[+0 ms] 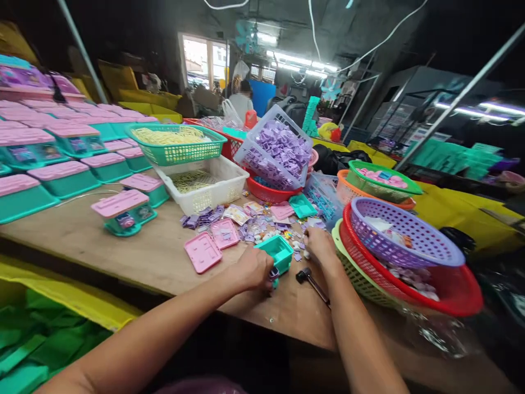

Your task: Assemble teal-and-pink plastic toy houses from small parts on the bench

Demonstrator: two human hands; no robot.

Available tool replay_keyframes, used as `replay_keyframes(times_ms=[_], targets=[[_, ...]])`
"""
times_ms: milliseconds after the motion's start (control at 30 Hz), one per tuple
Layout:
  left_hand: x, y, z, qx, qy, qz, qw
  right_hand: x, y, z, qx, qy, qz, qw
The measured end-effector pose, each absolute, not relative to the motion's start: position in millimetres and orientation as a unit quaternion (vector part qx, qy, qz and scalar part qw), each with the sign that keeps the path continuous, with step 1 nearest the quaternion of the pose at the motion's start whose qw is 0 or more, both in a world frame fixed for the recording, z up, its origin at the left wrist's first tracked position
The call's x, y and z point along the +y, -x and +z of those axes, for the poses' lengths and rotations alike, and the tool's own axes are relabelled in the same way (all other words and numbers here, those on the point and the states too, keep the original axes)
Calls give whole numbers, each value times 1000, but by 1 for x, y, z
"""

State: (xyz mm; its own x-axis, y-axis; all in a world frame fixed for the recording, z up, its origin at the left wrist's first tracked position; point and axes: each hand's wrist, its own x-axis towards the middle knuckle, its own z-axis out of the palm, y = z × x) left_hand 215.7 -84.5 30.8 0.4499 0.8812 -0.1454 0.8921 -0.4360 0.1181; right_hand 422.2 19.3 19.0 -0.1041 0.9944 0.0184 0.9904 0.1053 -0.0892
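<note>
My left hand (255, 268) is closed around the near-left side of a small teal plastic box (283, 253), which sits open side up at the table's front. Out to the right, my right hand (320, 245) is at the edge of a scatter of small purple, white and yellow parts (262, 225). Its fingers are curled and partly hidden, so what they pinch cannot be made out. A small hammer (312, 283) lies between my hands, close to my right forearm. Left of the teal box lie two pink plastic lids (203, 251), one partly behind the other.
Finished-looking teal boxes with pink tops (68, 176) fill the left side. A white basket (213, 191) with a green basket (176, 145) on it stands behind. A tilted clear bin (279, 150) holds purple parts. Stacked baskets (410, 232) crowd the right.
</note>
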Motion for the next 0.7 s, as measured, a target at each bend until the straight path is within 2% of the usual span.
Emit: replay_keyframes(times_ms=[200,433,700], targets=[[-85,-191,41,562,-816,-37,133,-63,-407,-15,-806,539,187,156],[-79,-184,41,577,-798,-43,170,-82,-401,-30,-787,557,171,202],[-79,-186,32,574,-806,-50,135,-87,-395,-29,-784,564,154,206]])
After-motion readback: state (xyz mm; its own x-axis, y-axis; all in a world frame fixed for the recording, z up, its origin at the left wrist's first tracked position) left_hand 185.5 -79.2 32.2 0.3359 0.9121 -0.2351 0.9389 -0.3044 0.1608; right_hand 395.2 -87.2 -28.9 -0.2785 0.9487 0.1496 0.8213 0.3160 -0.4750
